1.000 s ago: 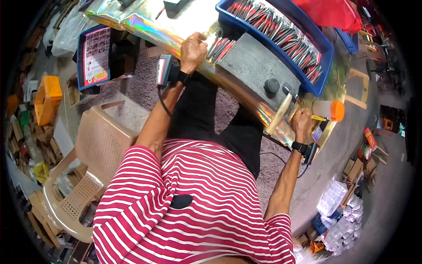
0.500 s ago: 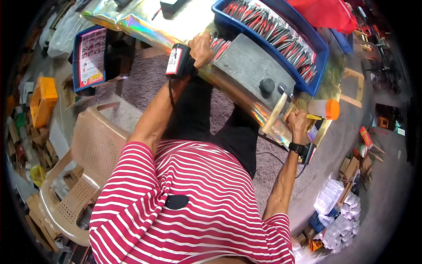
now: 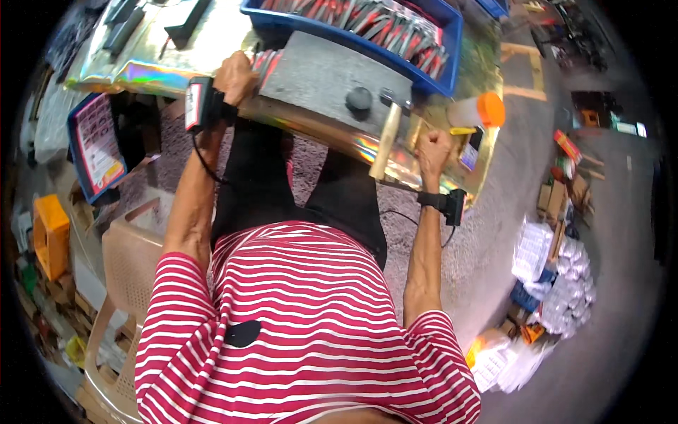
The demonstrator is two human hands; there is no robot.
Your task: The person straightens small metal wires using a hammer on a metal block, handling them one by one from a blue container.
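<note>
My left hand (image 3: 236,76) is closed at the table's near edge, beside a small bunch of red-and-grey handled tools (image 3: 267,65). Its fingertips are turned away, so what they hold, if anything, is hidden. To the right, my right hand (image 3: 432,152) rests as a fist on the gold-covered table, with nothing showing in it. Near that fist are a yellow cutter (image 3: 462,131) and a clear jar with an orange lid (image 3: 490,109). A hammer (image 3: 385,145) with a wooden handle lies left of it. A round black piece (image 3: 359,100) sits on a grey slab (image 3: 318,67).
Behind the slab stands a blue bin (image 3: 455,71) full of red-and-grey handled tools. Dark oblong pieces (image 3: 187,22) lie at the far left of the table. A beige plastic chair (image 3: 131,261) stands at my left; plastic-wrapped packs (image 3: 565,290) lie on the floor at right.
The whole view has turned and shifted, so the table and both hands appear farther left and higher. Both hands keep their closed shape and their places at the table.
</note>
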